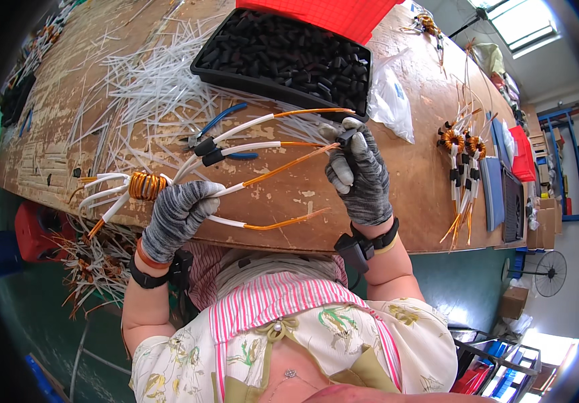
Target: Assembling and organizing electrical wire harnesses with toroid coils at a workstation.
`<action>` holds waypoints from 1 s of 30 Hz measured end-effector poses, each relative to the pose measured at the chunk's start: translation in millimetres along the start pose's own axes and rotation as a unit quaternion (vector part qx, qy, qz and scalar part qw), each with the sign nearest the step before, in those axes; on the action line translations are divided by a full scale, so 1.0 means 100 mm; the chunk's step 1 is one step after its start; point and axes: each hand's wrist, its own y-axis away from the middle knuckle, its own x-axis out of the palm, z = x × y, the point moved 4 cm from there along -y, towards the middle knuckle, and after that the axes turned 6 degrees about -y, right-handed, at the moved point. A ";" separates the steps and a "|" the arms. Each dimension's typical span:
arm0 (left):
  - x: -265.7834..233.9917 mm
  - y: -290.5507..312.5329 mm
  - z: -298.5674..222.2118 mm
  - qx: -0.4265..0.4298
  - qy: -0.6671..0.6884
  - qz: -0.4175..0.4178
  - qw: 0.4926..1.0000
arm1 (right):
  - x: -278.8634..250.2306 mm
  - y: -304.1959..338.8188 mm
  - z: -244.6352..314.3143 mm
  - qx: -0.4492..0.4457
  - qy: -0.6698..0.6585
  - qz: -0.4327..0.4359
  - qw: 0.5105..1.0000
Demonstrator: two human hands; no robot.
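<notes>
My left hand [185, 213], in a grey knit glove, is closed round a white-sleeved lead of a copper-wound toroid coil [147, 186]. The coil lies just left of that hand, its long leads fanning to the right with bare copper-coloured ends. Two of these leads carry black sleeves [210, 152] partway along. In my right hand [358, 171], also gloved, a short black sleeve [346, 138] is pinched at the tip of one copper lead. Whether the wire end has entered the sleeve cannot be made out. Blue-handled cutters [225, 121] lie behind the leads, partly covered.
A black tray [202, 72] full of black sleeves stands at the back, beside a red bin [329, 15]. White tube pieces [148, 74] are scattered to its left. A clear plastic bag [390, 101] and finished-looking coils [463, 144] lie rightward. More coils hang below the table's left edge.
</notes>
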 end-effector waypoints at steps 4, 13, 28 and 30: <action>0.01 0.00 0.01 0.001 0.006 -0.004 1.000 | 0.03 0.02 0.02 -0.012 0.019 0.001 1.000; 0.00 -0.02 -0.02 -0.003 -0.003 0.001 1.000 | 0.16 0.02 -0.04 -0.024 0.088 0.032 0.995; 0.00 0.01 -0.02 0.011 -0.014 -0.005 1.000 | 0.02 0.00 -0.11 0.035 0.025 0.072 0.996; 0.00 0.00 -0.02 0.014 -0.020 -0.005 1.000 | -0.01 0.00 -0.11 0.014 0.085 0.073 0.994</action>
